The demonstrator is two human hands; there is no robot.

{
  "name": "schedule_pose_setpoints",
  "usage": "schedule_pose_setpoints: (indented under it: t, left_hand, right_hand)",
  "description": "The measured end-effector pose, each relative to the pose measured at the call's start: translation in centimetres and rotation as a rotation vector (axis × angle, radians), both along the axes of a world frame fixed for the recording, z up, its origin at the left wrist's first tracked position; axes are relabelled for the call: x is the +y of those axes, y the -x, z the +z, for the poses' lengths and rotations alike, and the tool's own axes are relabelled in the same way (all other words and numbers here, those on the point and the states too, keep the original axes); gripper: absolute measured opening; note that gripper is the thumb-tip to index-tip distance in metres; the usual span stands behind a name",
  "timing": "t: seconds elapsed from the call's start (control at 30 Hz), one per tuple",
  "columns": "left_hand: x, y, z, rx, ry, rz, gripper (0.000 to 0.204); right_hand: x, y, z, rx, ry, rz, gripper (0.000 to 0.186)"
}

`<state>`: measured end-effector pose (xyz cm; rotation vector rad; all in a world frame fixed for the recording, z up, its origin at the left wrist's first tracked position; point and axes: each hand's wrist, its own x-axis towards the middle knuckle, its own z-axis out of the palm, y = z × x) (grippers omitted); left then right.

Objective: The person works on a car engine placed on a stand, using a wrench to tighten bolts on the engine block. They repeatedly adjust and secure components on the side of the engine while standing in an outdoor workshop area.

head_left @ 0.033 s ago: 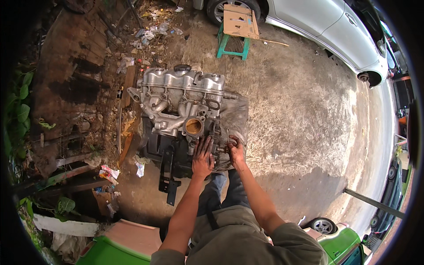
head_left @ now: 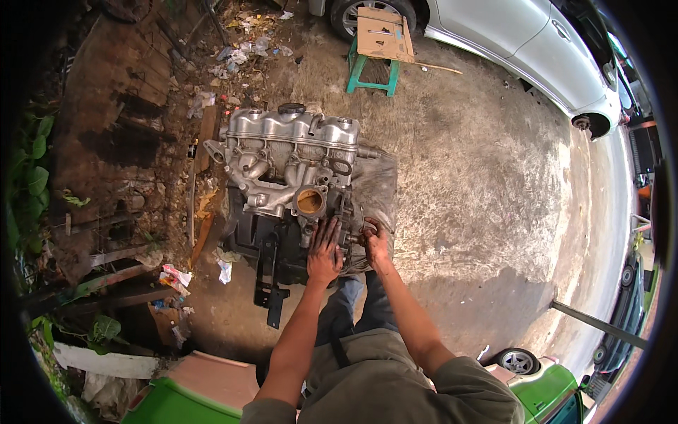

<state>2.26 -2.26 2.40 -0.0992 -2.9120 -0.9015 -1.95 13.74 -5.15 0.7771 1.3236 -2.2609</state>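
A metal engine (head_left: 289, 134) stands in front of me, with a silver valve cover, a branched intake manifold and a round opening (head_left: 309, 201) with a tan inside. Below it is a black bracket (head_left: 272, 290). My left hand (head_left: 325, 251) lies on the engine just under that opening, fingers stretched out. My right hand (head_left: 376, 244) is closed on a small, thin tool, apparently a wrench (head_left: 363, 215), at the engine's right side. A greyish sheet (head_left: 378, 177) shows beneath the engine's right part.
Cardboard (head_left: 385, 32) lies on a green stool (head_left: 371, 81) beside a silver car (head_left: 494, 28). Rubbish (head_left: 240, 53), boards and plants line the left. A green vehicle (head_left: 530, 389) is behind me; a pole (head_left: 600, 325) juts in at right, near a dark car (head_left: 618, 297).
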Motion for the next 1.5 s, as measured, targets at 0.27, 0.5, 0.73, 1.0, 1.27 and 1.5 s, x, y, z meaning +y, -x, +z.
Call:
schedule_pose_setpoints:
  t: [0.27, 0.5, 0.73, 1.0, 1.27, 1.5]
  left_hand:
    - [0.1, 0.7, -0.4, 0.049, 0.005, 0.01, 0.061]
    - [0.0, 0.5, -0.3, 0.031, -0.01, 0.015, 0.064]
    - [0.1, 0.7, -0.3, 0.025, 0.002, 0.019, 0.064]
    - [0.0, 0.7, -0.6, 0.061, 0.0, 0.01, 0.062]
    - [-0.1, 0.6, -0.6, 0.05, -0.028, 0.012, 0.064]
    - [-0.2, 0.6, -0.6, 0.037, 0.006, 0.014, 0.063]
  right_hand:
    - [-1.1, 0.1, 0.1, 0.177, -0.11, 0.125, 0.062]
    - [-2.3, -0.4, -1.5, 0.296, -0.48, 0.204, 0.037]
    - [-1.8, 0.3, 0.2, 0.41, -0.696, 0.304, 0.035]
    - [-1.9, -0.2, 1.1, 0.37, -0.639, 0.317, 0.044]
    - [-1.1, 1.7, 3.9, 0.432, -0.788, 0.494, 0.037]
    - [-1.4, 9.9, 2.1, 0.438, -0.787, 0.307, 0.02]
